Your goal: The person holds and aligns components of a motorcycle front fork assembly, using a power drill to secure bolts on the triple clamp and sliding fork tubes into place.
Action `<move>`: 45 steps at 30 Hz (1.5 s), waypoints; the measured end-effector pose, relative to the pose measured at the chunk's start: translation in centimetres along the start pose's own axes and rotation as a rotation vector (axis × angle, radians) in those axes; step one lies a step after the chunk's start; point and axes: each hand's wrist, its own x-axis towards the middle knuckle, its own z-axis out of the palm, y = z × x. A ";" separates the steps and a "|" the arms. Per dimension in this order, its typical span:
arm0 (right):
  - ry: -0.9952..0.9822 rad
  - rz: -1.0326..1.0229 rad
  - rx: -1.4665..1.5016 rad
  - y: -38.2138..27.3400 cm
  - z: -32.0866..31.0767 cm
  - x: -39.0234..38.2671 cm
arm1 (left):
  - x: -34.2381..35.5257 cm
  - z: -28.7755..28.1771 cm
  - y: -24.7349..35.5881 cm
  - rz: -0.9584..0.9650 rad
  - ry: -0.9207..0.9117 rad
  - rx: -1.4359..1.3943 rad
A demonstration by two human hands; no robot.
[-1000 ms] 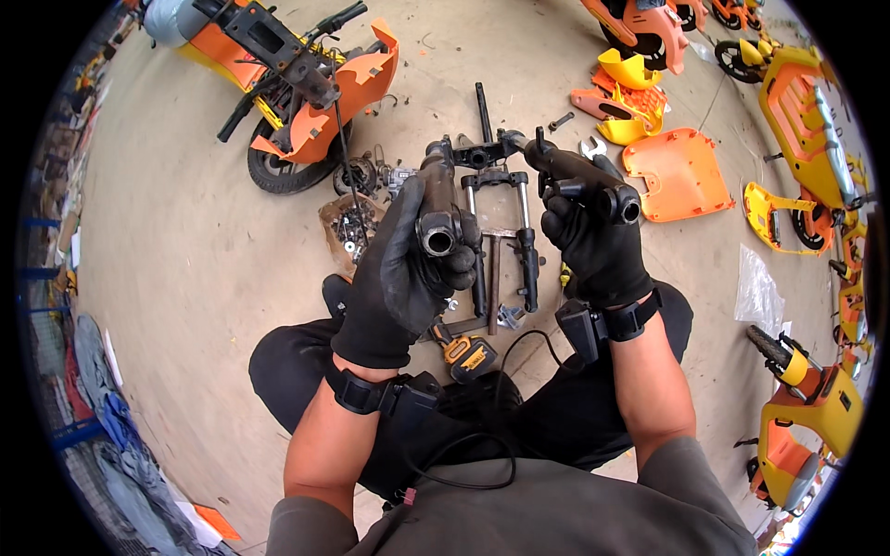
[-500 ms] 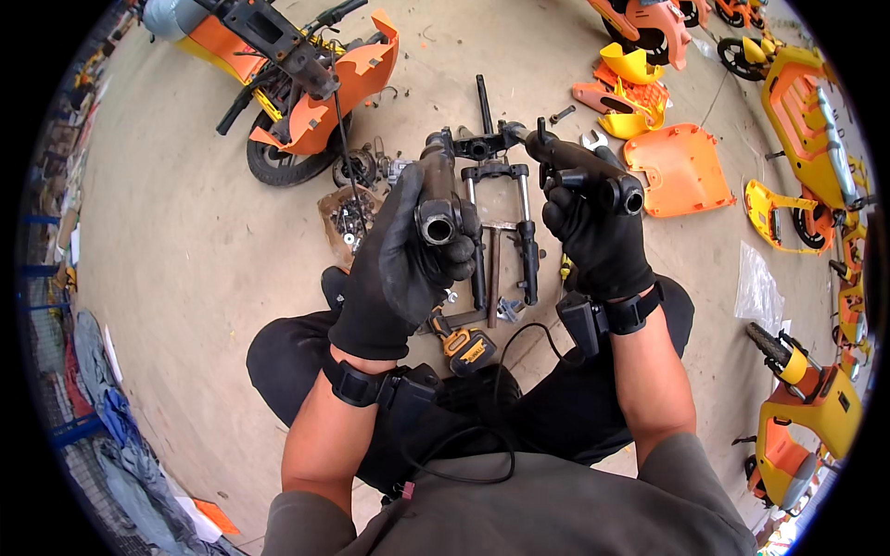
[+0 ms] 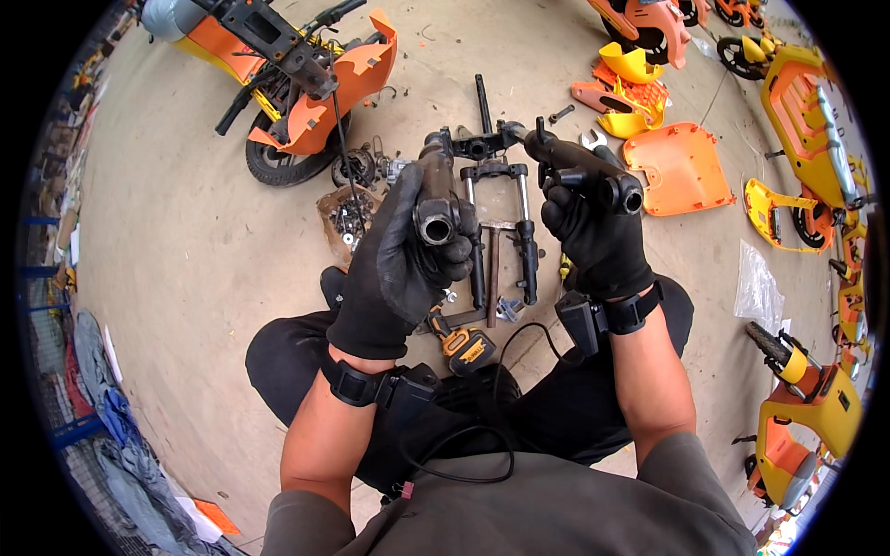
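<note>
Both hands (image 3: 397, 264) curled round black fork (image 3: 437, 185) | grip partly hidden | orange scooter (image 3: 345, 97) cropped above

Fork (image 3: 438, 190): dull, scuffed metal
Gloves (image 3: 375, 287): matt cloth
Tubes (image 3: 523, 199) below Fork: glossy metal
Panel (image 3: 681, 171) right of Fork: smooth plastic
Shirt (image 3: 556, 505): matt cloth

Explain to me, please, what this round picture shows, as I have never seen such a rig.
No robot is involved: a person works with the left hand and right hand, both in black gloves. A wide fisheye camera worn on the head looks down, so straight edges bend near the rim. The hands grip a black fork, one on each leg, its open tube ends facing the camera. On the concrete floor lie another, silver-tubed fork, a yellow-and-black power tool and an orange panel.
</note>
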 end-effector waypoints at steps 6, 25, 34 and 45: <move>0.043 -0.025 -0.078 0.1 0.4 -0.1 | 0.0 0.2 0.2 -0.009 0.015 -0.006; 0.172 0.014 0.042 0.3 0.0 -0.4 | 0.2 -0.1 -0.1 0.042 -0.023 -0.010; 0.146 -0.021 -0.130 -0.1 1.1 -0.5 | -0.1 1.1 0.1 0.011 0.053 -0.002; 0.043 -0.032 -0.080 -0.1 0.4 0.0 | 0.3 0.7 0.0 -0.006 0.046 0.007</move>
